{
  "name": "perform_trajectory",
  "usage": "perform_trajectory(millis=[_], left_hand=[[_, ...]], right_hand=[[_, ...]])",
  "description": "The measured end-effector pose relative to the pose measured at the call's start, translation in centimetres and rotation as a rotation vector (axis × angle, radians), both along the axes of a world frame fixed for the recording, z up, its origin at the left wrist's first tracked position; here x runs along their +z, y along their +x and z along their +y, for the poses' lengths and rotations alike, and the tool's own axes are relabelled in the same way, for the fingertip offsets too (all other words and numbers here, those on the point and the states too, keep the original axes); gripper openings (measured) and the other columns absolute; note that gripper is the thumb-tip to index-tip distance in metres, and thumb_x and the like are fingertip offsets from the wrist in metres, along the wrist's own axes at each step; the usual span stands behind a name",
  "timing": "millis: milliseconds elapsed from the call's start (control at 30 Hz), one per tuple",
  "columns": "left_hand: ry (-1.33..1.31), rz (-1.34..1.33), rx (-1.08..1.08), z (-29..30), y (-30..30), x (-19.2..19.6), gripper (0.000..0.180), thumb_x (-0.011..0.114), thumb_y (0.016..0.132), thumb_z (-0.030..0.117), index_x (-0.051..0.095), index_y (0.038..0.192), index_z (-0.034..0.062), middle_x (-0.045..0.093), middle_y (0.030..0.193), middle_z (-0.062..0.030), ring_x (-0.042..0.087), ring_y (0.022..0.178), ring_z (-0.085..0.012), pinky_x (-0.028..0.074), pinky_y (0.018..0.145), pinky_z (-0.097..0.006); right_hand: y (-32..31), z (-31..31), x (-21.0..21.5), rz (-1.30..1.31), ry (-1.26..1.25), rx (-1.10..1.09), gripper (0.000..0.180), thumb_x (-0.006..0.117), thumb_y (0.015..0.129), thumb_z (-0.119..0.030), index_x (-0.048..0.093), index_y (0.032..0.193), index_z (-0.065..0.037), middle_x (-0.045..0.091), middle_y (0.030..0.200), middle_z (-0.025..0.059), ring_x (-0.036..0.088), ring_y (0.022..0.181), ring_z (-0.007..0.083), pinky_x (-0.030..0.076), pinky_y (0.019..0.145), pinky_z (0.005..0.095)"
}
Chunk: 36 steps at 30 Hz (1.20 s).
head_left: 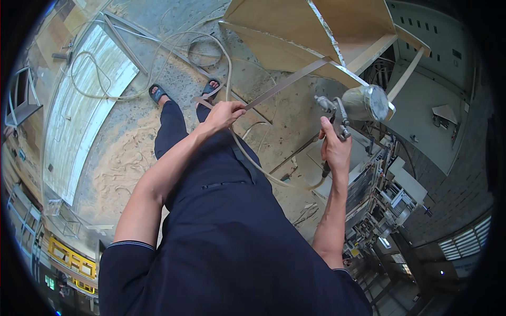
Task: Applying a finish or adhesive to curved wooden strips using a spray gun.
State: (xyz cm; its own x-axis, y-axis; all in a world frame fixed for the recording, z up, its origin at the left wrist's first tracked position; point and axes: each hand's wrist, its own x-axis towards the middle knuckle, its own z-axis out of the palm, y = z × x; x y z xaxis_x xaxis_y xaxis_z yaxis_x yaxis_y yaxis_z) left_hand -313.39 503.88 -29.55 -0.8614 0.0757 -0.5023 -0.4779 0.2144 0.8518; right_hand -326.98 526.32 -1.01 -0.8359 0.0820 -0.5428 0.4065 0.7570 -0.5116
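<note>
My left hand (225,114) pinches a long grey-brown strip of edge banding (289,83). The strip runs taut up to the right, to the corner of a wooden panel (279,45), and its loose tail hangs by my foot. My right hand (336,147) is wrapped round the handle of a metal spray gun (337,108). A dull grey cup (366,103) sits on the gun, close to the panel's near corner. From the gun's handle a pale air hose (284,183) loops past my left wrist. Part of the gun's grip is hidden by my fingers.
Hose coils (100,95) trail over the floor and a long whitish board (87,113) at left. Sawdust (124,163) lies beside my legs. A machine (390,203) stands at right, and a yellow frame (71,258) at lower left. A grey sheet surface (429,121) lies at far right.
</note>
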Motion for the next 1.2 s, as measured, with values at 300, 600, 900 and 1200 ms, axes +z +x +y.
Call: perform_trajectory(millis=[300,600,900,1200], left_hand=[[0.016,-0.023,-0.051,-0.2,-0.1,0.9,0.032,0.073,0.103,0.034,0.078,0.122,0.0091,0.077,0.091,-0.0155,0.073,0.081,-0.0296,0.055,0.078,-0.04],[0.078,0.008,-0.062,-1.3,0.7,1.2,0.033,0.073,0.101,0.032,0.079,0.124,0.0091,0.081,0.103,-0.0174,0.078,0.097,-0.0342,0.058,0.087,-0.045],[0.052,-0.031,-0.086,-3.3,3.4,1.9,0.032,0.075,0.1,0.033,0.081,0.12,0.009,0.079,0.094,-0.0093,0.073,0.087,-0.0181,0.056,0.083,-0.036],[0.159,-0.02,-0.121,-4.2,6.3,-1.0,0.033,0.075,0.099,0.03,0.079,0.121,0.0069,0.077,0.091,-0.0124,0.073,0.086,-0.0236,0.056,0.082,-0.04]], right_hand=[[5.2,0.7,-1.2,-0.085,0.036,0.053,0.048,0.077,0.105,-0.043,0.066,0.078,-0.005,0.053,0.055,-0.0029,0.045,0.038,0.008,0.033,0.04,0.0294],[9.6,-1.0,-0.4,-0.004,0.025,-0.076,0.048,0.076,0.106,-0.042,0.065,0.077,-0.005,0.052,0.053,-0.0023,0.044,0.037,0.0069,0.032,0.038,0.0279],[13.2,-3.0,0.5,-0.117,0.002,-0.133,0.05,0.079,0.102,-0.046,0.067,0.077,-0.005,0.053,0.057,-0.0028,0.046,0.043,0.007,0.034,0.043,0.0291],[16.5,-4.1,-0.6,-0.044,0.0,-0.148,0.046,0.077,0.105,-0.041,0.068,0.08,-0.004,0.06,0.062,0.0001,0.047,0.039,0.0072,0.034,0.04,0.0285]])
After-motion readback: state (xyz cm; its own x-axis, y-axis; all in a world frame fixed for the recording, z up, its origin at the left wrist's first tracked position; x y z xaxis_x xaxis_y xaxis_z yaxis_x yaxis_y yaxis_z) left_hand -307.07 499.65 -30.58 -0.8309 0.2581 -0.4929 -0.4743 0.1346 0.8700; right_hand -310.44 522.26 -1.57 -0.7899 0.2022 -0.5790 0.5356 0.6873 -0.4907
